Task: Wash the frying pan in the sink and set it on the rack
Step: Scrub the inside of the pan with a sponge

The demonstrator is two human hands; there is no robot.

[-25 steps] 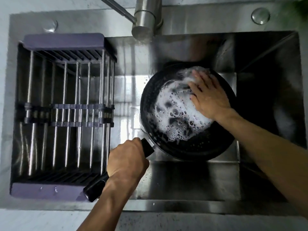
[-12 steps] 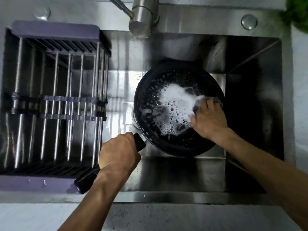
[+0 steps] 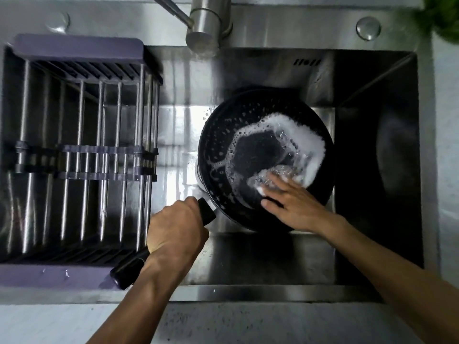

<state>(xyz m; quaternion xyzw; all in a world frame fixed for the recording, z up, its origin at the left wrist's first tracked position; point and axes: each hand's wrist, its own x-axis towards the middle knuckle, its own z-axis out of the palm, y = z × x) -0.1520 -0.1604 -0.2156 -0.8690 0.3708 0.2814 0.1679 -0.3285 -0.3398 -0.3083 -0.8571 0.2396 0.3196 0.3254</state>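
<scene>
From my remote seat I can read no words, brands or numbers; only a row of slanted slots (image 3: 307,62) marks the sink's back wall (image 3: 260,70).

Right hand (image 3: 295,204) slid from pan's far side to near rim; foam (image 3: 310,145) (ring-shaped now) pushed outward.

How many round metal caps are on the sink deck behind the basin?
2: one round cap at the deck's back left above the rack, another at back right.
</scene>
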